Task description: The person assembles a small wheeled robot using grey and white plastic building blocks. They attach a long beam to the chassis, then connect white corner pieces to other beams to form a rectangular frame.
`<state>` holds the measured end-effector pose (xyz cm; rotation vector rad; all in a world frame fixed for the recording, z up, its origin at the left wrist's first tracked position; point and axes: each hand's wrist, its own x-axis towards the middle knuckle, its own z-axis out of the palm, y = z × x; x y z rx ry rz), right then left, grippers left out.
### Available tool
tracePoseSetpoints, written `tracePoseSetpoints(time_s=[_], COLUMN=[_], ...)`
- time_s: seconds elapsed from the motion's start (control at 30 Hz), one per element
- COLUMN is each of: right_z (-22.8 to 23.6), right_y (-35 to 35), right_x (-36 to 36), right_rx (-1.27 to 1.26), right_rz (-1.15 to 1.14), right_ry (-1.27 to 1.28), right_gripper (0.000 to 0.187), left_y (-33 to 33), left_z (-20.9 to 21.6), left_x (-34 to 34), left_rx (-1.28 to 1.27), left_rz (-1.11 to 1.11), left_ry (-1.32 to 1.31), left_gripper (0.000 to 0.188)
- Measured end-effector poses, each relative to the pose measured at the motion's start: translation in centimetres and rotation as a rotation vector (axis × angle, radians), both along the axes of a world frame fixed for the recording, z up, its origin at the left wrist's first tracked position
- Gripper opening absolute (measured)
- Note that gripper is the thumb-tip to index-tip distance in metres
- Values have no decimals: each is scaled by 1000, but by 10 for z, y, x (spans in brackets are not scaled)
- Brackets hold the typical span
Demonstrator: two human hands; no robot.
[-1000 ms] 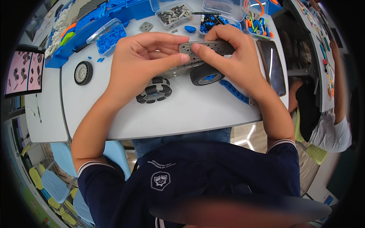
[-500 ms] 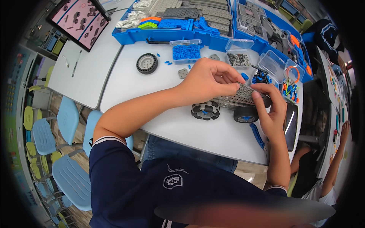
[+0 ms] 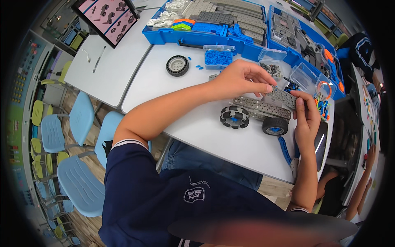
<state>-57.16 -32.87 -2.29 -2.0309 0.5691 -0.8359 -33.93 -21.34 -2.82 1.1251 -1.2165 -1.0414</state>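
Note:
A grey perforated construction plate point(image 3: 281, 97) is held between my two hands, just above and behind a wheeled chassis. My left hand point(image 3: 243, 79) pinches its left end between thumb and fingers. At the plate's right end, my right hand point(image 3: 307, 112) grips with thumb and fingertips. The grey perforated chassis point(image 3: 260, 108) rests on the table in front of the plate. It carries an omni wheel point(image 3: 234, 117) with small black rollers on the left and a black tyred wheel point(image 3: 275, 126) with a blue hub on the right. My left fingers partly hide the plate's left end.
A loose wheel point(image 3: 177, 66) lies left on the white table point(image 3: 193, 131). Behind stand a box of blue pins point(image 3: 219, 57), a box of grey parts point(image 3: 271, 68) and blue kit trays point(image 3: 168, 37). A curved blue piece point(image 3: 284, 150) and dark tablet point(image 3: 321, 142) lie right; a screen point(image 3: 108, 18) stands back left.
The whole view has shifted, so the table appears further right. The plate between my hands now shows plainly above the chassis, and more of the chassis top is uncovered. Both hands still grip.

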Motion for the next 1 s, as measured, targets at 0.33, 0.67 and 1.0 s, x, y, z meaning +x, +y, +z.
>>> tracePoseSetpoints(time_s=[0.33,0.67,1.0], right_z=[-2,-2,-5], right_y=[-6,-12,-7], right_x=[0,5,4], right_rx=[71,154,94], right_rz=[-53,-39,31], right_ry=[-49,-143,-95], right_gripper=[22,24,22], left_y=[7,89,94], left_z=[13,40,-12], left_x=[22,-36,-57], left_rx=[66,493,281], left_rz=[-109,363,608], left_ry=[-463,-1240,-928], left_gripper=[36,77,78])
